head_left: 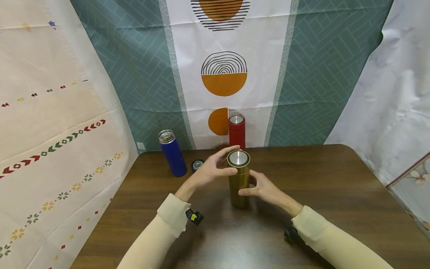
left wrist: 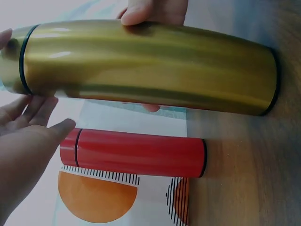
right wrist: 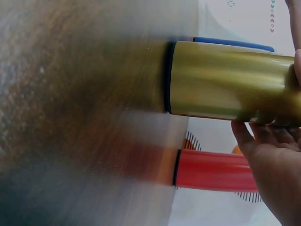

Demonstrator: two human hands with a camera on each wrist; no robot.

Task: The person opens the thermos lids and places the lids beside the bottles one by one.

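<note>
A gold thermos (head_left: 239,186) with a steel-topped lid stands upright on the wooden table. My right hand (head_left: 267,188) grips its body from the right, thumb across the front and fingers behind. Up at the lid (left wrist: 10,61), my left hand (head_left: 213,168) holds from the left, its thumb on the near side and its fingers reaching round the back. The lid sits on the thermos, with a dark seam below it in the left wrist view. Behind stands a red thermos (head_left: 237,134), lid on, its lower part hidden in the head view by the gold one.
At the back left, a blue thermos (head_left: 174,157) stands with its steel mouth uncovered. A round dark lid (head_left: 197,164) lies beside it. A patterned curtain (head_left: 147,74) hangs behind the table (head_left: 319,179).
</note>
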